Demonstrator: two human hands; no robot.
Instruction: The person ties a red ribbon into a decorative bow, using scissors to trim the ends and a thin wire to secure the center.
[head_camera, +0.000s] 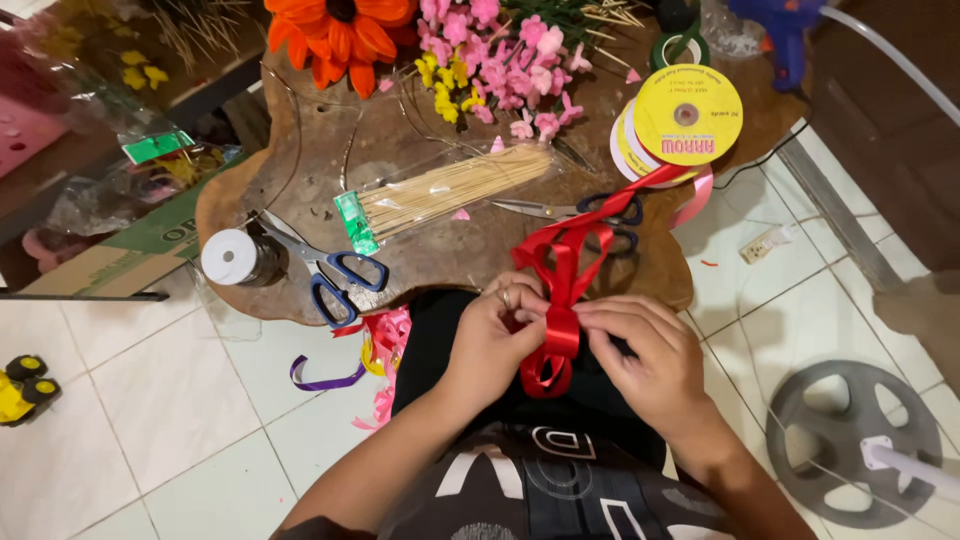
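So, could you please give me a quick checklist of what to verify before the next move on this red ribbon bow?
1. Both hands on the bow: ok. The left hand and right hand pinch the red ribbon at its middle.
2. Loops held together: ok, they bunch between the fingers, above and below the pinch.
3. Ribbon running to its spool: ok, it leads up to the yellow-labelled spool on the wooden table.
4. Scissors within reach: ok, the blue-handled scissors lie left, a dark-handled pair just beyond the bow.
5. Centre tied off: cannot tell, fingers cover it.
6. White thread spool near the table edge: ok, upright.
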